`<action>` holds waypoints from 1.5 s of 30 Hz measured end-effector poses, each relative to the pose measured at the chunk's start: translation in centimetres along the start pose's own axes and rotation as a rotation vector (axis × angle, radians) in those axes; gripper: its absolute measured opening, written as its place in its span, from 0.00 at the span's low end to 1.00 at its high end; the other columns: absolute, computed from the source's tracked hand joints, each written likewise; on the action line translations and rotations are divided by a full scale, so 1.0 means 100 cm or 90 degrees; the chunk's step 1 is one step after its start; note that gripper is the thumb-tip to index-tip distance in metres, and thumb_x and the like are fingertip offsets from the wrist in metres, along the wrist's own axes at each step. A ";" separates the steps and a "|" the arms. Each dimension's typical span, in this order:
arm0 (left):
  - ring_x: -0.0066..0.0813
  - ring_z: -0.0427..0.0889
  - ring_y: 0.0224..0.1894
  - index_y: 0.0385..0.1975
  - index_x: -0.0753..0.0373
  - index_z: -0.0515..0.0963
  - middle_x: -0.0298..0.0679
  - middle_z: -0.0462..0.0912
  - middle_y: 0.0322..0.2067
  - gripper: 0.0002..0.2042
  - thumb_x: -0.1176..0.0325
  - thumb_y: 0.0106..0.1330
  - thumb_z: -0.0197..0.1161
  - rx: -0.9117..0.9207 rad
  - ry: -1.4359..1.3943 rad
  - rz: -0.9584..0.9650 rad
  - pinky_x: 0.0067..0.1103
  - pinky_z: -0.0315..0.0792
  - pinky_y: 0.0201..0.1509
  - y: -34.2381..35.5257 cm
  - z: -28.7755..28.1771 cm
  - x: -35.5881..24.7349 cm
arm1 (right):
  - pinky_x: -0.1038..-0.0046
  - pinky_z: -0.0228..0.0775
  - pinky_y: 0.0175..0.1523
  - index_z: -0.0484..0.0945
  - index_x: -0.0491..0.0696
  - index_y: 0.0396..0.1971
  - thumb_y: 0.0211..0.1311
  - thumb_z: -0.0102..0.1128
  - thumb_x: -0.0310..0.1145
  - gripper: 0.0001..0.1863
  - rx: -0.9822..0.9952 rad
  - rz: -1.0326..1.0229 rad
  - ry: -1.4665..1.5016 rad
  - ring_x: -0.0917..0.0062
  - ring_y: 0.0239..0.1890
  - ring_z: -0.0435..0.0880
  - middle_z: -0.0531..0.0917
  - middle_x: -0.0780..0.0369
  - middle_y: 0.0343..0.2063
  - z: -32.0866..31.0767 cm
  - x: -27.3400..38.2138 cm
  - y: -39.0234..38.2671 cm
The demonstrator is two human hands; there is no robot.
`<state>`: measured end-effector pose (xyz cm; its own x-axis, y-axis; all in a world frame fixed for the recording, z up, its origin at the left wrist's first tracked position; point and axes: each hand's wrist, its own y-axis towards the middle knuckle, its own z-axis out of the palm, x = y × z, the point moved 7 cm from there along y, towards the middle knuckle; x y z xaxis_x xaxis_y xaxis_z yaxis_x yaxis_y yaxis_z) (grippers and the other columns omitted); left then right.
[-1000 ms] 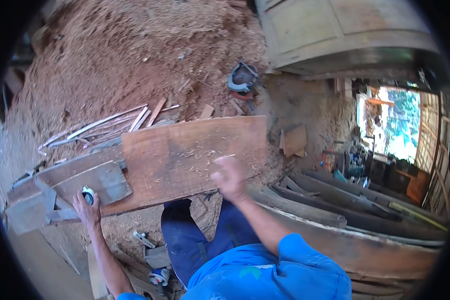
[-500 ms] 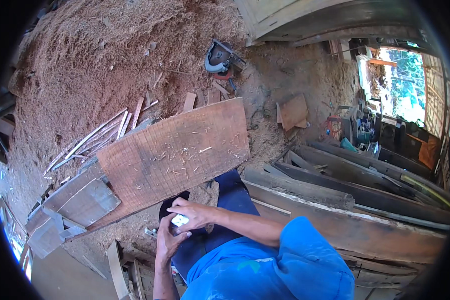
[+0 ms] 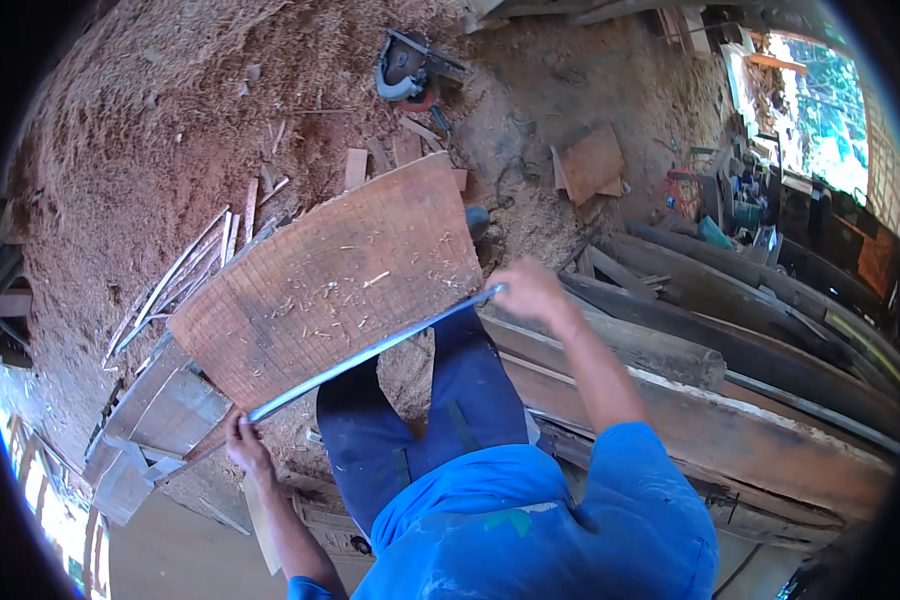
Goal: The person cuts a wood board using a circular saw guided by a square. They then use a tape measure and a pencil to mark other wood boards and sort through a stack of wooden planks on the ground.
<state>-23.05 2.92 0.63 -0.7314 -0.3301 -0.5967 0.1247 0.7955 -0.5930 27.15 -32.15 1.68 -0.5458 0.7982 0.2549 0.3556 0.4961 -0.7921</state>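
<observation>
The hands have parted, each gripping an end of a measuring tape.

Right hand blurred, blue shirt cut off below, distant clutter too small to tell

This is a rough woodworking workshop — sawdust and shavings blanket much of the ground, with what looks like a circular saw lying among them. Long timbers are stacked at the right, thin wood strips lie loose at the left, and chips litter a wide board. A bright opening shows greenery outside.
</observation>
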 end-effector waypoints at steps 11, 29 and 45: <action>0.20 0.70 0.29 0.52 0.66 0.80 0.34 0.81 0.33 0.13 0.68 0.73 0.58 -0.124 0.098 0.037 0.20 0.67 0.34 -0.004 0.008 0.009 | 0.57 0.75 0.50 0.84 0.61 0.38 0.61 0.59 0.43 0.09 -0.074 0.006 -0.068 0.61 0.49 0.79 0.83 0.60 0.37 -0.018 -0.051 0.015; 0.20 0.71 0.32 0.51 0.65 0.80 0.33 0.78 0.31 0.12 0.67 0.73 0.58 -0.209 0.066 0.030 0.19 0.68 0.36 -0.014 0.004 0.022 | 0.63 0.76 0.45 0.83 0.59 0.33 0.56 0.65 0.37 0.05 -0.344 -0.113 0.006 0.68 0.43 0.78 0.77 0.65 0.31 -0.021 -0.039 -0.008; 0.18 0.69 0.27 0.47 0.66 0.82 0.32 0.76 0.26 0.14 0.62 0.73 0.59 -0.125 0.121 0.027 0.19 0.64 0.30 -0.007 0.007 0.017 | 0.63 0.72 0.46 0.83 0.57 0.30 0.55 0.65 0.36 0.03 -0.391 -0.109 -0.012 0.68 0.42 0.77 0.75 0.64 0.30 -0.017 -0.041 -0.009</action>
<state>-23.90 1.41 -0.38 -0.8429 -0.2076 -0.4964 0.0396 0.8962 -0.4419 30.32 -35.27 2.28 -0.6444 0.6871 0.3357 0.6294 0.7259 -0.2773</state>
